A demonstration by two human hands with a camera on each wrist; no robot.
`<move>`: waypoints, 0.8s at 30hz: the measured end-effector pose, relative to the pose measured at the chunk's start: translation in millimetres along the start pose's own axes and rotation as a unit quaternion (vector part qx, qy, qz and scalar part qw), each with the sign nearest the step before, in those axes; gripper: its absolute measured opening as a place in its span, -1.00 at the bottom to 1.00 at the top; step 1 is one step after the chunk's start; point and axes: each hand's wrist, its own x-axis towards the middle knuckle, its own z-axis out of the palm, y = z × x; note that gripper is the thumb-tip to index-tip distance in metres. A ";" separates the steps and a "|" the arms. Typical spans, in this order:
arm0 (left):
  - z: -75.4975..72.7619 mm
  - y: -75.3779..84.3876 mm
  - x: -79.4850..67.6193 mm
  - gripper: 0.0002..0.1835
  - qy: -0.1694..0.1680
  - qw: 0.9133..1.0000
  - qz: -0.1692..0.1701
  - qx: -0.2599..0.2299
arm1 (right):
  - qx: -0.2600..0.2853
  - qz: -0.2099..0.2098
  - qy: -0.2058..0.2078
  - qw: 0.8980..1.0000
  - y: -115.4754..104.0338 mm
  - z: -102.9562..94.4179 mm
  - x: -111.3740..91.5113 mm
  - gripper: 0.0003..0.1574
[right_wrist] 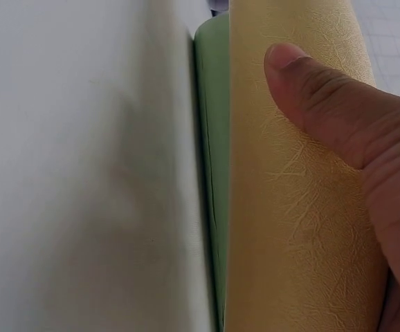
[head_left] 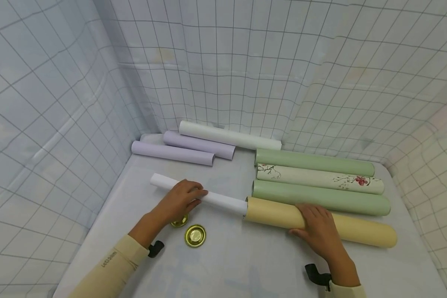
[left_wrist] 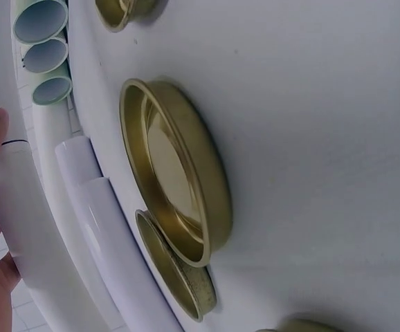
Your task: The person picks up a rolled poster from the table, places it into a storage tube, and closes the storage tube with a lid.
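My left hand (head_left: 182, 198) grips a slim white tube (head_left: 225, 203) around its middle, thumb and fingers on opposite sides in the left wrist view. The tube's right end meets the open left end of a wider yellow tube (head_left: 272, 213) and overlaps its mouth. Over the middle of that yellow tube, my right hand (head_left: 316, 227) holds on, its thumb (right_wrist: 311, 97) lying along the creased, textured surface. Below my left hand are shallow round gold caps (head_left: 195, 236), one partly hidden by the hand. From the left wrist, a gold cap (left_wrist: 217, 180) leans on another.
Behind the yellow tube lie two green tubes (head_left: 320, 198) with a white flower-patterned tube (head_left: 305, 178) between them. Two lilac tubes (head_left: 171, 153) and a thicker white tube (head_left: 231, 136) lie at the back left. Grid-patterned white cloth (head_left: 238, 62) walls the table at the back and sides.
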 end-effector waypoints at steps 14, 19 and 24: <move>4.5 7.6 6.0 -0.59 0.007 0.999 0.026 -0.021 | 0.005 -0.004 0.002 1.000 -6.4 -2.0 0.4 0.06; 3.8 13.2 9.1 -0.57 -0.001 0.999 0.022 -0.028 | 0.004 -0.005 0.000 1.000 -7.5 -1.2 0.4 0.07; 3.8 19.8 12.4 -0.57 -0.008 0.999 0.025 -0.027 | 0.006 -0.002 -0.005 1.000 -9.1 -1.0 0.6 0.07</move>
